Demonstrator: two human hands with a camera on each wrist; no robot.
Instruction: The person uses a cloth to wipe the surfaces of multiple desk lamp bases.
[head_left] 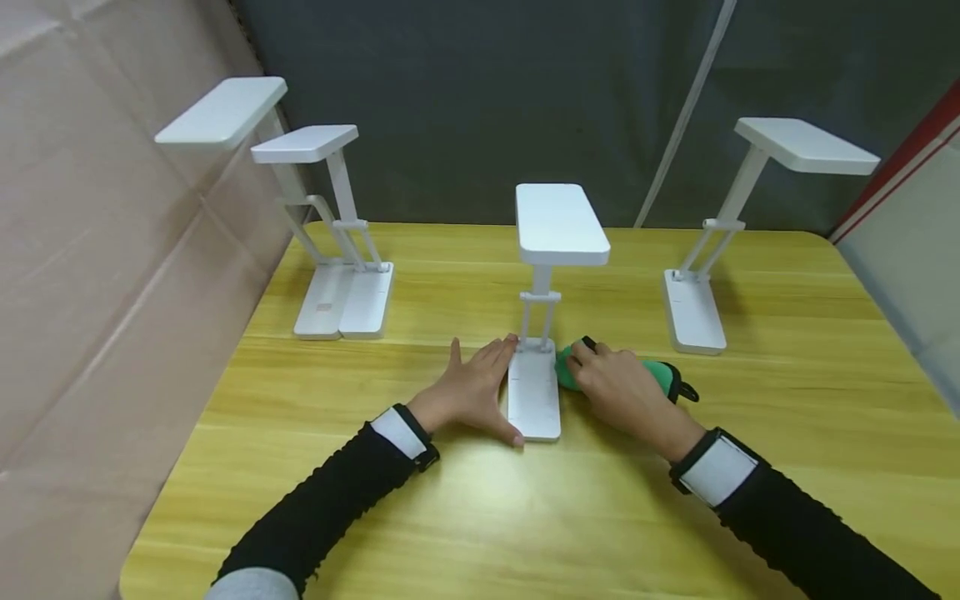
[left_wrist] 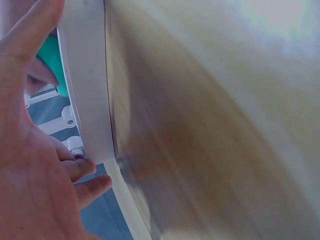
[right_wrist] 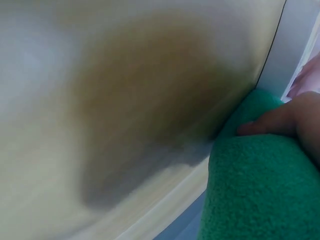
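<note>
A white folding desk lamp (head_left: 534, 396) stands at the middle of the table, its flat head raised over its base. My left hand (head_left: 472, 387) is spread along the base's left side, thumb at the near corner and fingertips by the hinge. In the left wrist view the fingers are fairly straight against the base's edge (left_wrist: 87, 75). My right hand (head_left: 626, 392) grips a fuzzy green cleaning pad (head_left: 660, 375) with black trim and a loop. The pad's front end meets the base's right side. In the right wrist view, a finger presses into the green fabric (right_wrist: 260, 175).
Two similar white lamps (head_left: 322, 312) (head_left: 367, 304) stand side by side at the back left. Another white lamp (head_left: 696, 317) is at the back right. The wooden table (head_left: 450, 517) ends before a dark curtain (head_left: 450, 108); a pale sheet (head_left: 112, 292) hangs on the left.
</note>
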